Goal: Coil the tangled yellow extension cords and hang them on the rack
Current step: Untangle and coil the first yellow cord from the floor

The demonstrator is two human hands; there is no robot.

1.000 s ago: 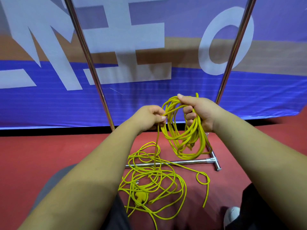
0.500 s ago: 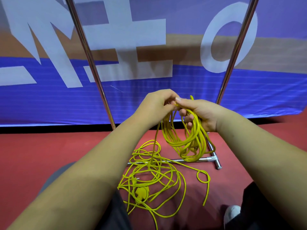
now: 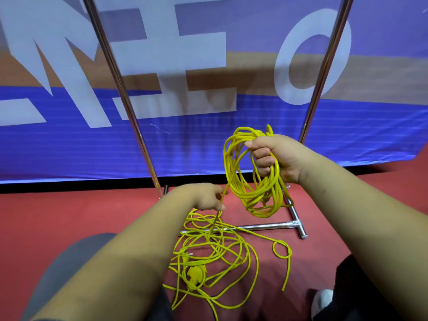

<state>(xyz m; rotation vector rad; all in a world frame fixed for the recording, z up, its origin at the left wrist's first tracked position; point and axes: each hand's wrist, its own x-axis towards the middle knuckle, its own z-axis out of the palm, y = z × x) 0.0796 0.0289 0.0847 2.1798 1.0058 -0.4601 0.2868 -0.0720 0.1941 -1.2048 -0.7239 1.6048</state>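
My right hand [image 3: 275, 156] grips a bundle of coiled yellow cord [image 3: 252, 186] that hangs in loops below the fist. One strand runs from the coil down to my left hand [image 3: 206, 196], which pinches it lower and to the left. Below, the loose tangled yellow cord [image 3: 215, 253] lies on the red floor, with a yellow plug [image 3: 194, 274] in it. The chrome rack [image 3: 120, 89] stands behind, its two uprights slanting up and its base bar [image 3: 261, 227] on the floor.
A blue banner [image 3: 69, 147] with large white letters fills the wall behind the rack. My knees, one in grey [image 3: 69, 262] and one in dark cloth [image 3: 361, 286], and a white shoe [image 3: 323, 302] flank the tangle on the red floor.
My left hand left the top of the coil and dropped down along the strand toward the floor. My right hand kept the coil, which gained a loop.
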